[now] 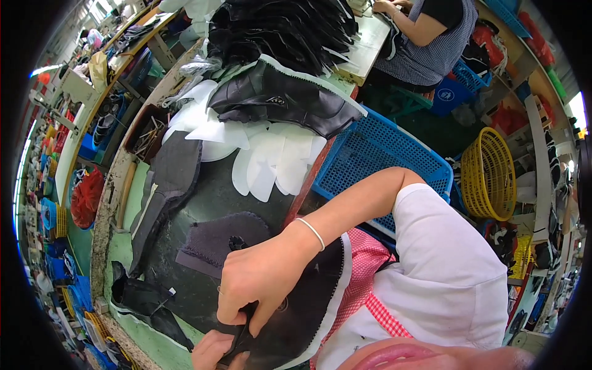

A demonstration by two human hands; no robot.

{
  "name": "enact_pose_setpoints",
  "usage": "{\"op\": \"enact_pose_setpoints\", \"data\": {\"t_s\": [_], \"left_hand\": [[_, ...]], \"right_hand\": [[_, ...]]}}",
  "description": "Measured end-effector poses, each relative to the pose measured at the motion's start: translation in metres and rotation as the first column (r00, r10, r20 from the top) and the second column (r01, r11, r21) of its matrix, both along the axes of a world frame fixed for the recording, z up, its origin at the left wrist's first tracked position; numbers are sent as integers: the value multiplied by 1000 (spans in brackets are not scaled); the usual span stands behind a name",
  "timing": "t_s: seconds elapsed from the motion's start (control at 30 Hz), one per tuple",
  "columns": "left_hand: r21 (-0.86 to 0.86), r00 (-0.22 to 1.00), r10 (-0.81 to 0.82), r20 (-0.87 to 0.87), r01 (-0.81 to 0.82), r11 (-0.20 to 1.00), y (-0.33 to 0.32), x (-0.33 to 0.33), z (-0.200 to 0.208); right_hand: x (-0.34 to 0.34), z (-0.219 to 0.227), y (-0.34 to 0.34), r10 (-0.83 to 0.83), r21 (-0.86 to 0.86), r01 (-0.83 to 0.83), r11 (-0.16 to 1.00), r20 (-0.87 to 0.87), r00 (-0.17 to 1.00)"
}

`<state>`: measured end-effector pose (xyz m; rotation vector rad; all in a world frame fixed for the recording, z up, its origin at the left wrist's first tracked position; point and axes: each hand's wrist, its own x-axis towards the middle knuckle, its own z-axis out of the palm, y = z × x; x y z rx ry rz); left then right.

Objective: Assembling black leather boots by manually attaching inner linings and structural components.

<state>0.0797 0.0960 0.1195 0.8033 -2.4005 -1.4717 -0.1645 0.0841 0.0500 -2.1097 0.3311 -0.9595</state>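
black piece point(311, 302) looks light, supple, maybe slick; best pinched at a fold. right hand's point(262, 287) and left hand's point(213, 350) fingers both grip it.

One head-worn wide fisheye view looks steeply down, close above the left hand point(211, 349) and right hand point(262, 277) at the desk point(120, 253), its upper edge reaching as far as a seated co-worker point(425, 46).
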Motion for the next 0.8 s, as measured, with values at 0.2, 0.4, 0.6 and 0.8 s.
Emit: {"op": "enact_pose_setpoints", "data": {"t_s": [0.2,0.4,0.6,0.8], "left_hand": [[-283,993,-99,63,113,952,-8,-8,2],[-390,984,-162,67,176,904,-12,3,1],[-392,986,-165,32,164,905,-15,10,-4],[-500,984,-7,178,96,861,-7,-12,7]], "right_hand": [[2,0,-1,-16,1,16,1000,-33,999],[-15,7,-3,-46,-72,28,997,-250,967],[-31,13,-6,-54,-64,35,997,-336,940],[-23,6,-7,-147,-182,98,978,-281,948]]}}
